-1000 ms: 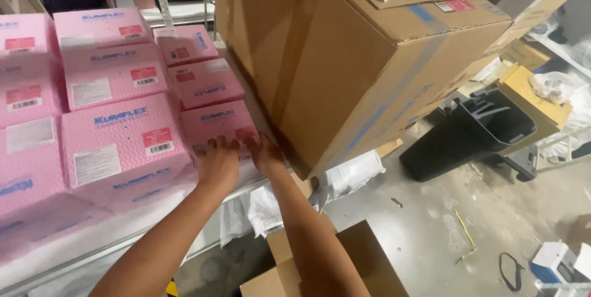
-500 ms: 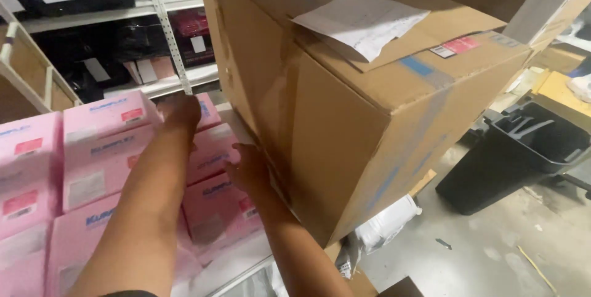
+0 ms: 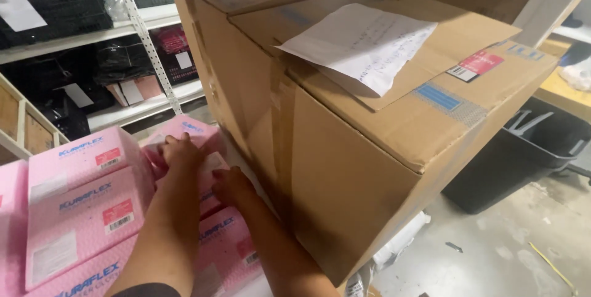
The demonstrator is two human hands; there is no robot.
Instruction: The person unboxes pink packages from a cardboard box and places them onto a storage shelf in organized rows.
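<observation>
Several pink boxes lie in rows on a white shelf at the lower left. My left hand (image 3: 180,152) rests with fingers spread on a small pink box (image 3: 191,129) at the back of the right-hand row. My right hand (image 3: 231,185) lies on the pink box just in front of it (image 3: 212,164), close beside the wall of a large brown cardboard box (image 3: 345,168). Another pink box (image 3: 225,241) lies nearer to me, partly under my right forearm. Whether either hand grips its box is hidden.
A sheet of white paper (image 3: 360,44) lies on top of the large cardboard box. Larger pink boxes (image 3: 83,192) are stacked at the left. A black bin (image 3: 523,155) stands on the concrete floor at the right. Shelves with dark goods (image 3: 80,26) run behind.
Both hands moved from the front pink box toward the back of the row. My left hand reached far back, then came slightly nearer. The view lifted upward.
</observation>
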